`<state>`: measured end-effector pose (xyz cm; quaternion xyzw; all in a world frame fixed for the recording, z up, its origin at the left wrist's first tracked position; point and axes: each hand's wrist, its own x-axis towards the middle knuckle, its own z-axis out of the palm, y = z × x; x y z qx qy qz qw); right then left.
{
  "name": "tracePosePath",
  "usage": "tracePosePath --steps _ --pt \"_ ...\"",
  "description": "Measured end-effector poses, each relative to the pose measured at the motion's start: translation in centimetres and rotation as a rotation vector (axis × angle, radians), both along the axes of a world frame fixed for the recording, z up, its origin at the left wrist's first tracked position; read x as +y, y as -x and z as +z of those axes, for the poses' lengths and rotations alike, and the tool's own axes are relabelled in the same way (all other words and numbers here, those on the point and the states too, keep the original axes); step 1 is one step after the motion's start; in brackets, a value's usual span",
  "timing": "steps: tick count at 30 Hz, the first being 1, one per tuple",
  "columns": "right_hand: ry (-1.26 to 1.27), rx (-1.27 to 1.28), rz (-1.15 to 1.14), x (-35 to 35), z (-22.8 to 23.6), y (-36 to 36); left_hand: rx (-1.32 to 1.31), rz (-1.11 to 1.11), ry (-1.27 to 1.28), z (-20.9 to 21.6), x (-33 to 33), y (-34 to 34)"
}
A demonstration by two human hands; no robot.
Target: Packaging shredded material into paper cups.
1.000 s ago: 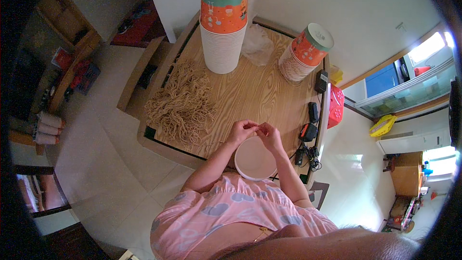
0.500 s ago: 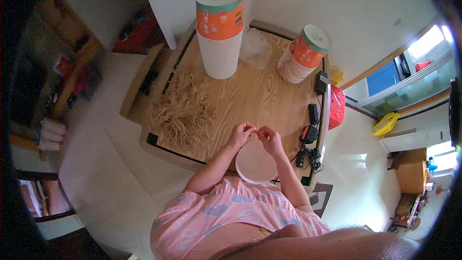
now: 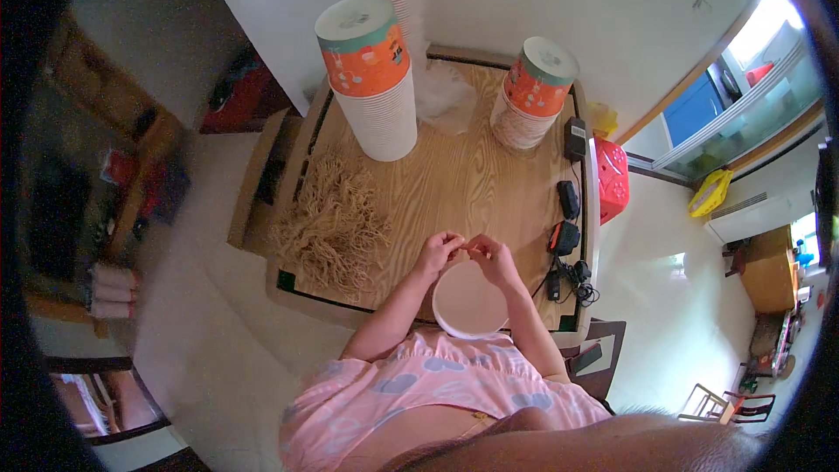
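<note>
My left hand and my right hand meet at the fingertips over the far rim of a white paper tub. Both are closed in a pinch; whatever lies between the fingers is too small to make out. The tub stands upright at the table's near edge, against my body, its mouth facing up and its inside pale. To the left of my hands lies a loose heap of tan twine strands.
A tall stack of upturned paper tubs, the top one orange and green, stands at the back left of the wooden table. A shorter stack is at the back right. Black adapters and cables line the right edge.
My view has shifted slightly, so the table and stacks sit differently in the picture. Both hands stay pinched together above the tub, with only small finger movement.
</note>
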<state>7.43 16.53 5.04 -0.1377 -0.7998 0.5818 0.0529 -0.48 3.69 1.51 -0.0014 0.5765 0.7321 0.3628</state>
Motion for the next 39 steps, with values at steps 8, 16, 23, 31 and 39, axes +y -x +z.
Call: tracePosePath --steps 8,16,23,31,39 --pt "-0.001 -0.127 0.047 1.5 -2.3 1.0 0.290 0.006 0.069 -1.1 0.7 0.6" --pt "0.015 -0.266 0.128 2.3 -2.5 2.5 0.176 -0.009 0.085 -4.3 0.9 1.4" --pt "-0.112 -0.347 0.216 2.6 -2.5 3.0 0.190 -0.071 0.155 -3.7 0.8 1.3" --pt "0.401 -0.325 0.323 3.7 -4.0 4.5 0.291 0.024 0.210 -6.9 1.6 2.1" --pt "0.623 -0.441 0.088 2.9 -0.2 4.1 0.292 -0.036 0.123 -3.5 2.3 3.3"
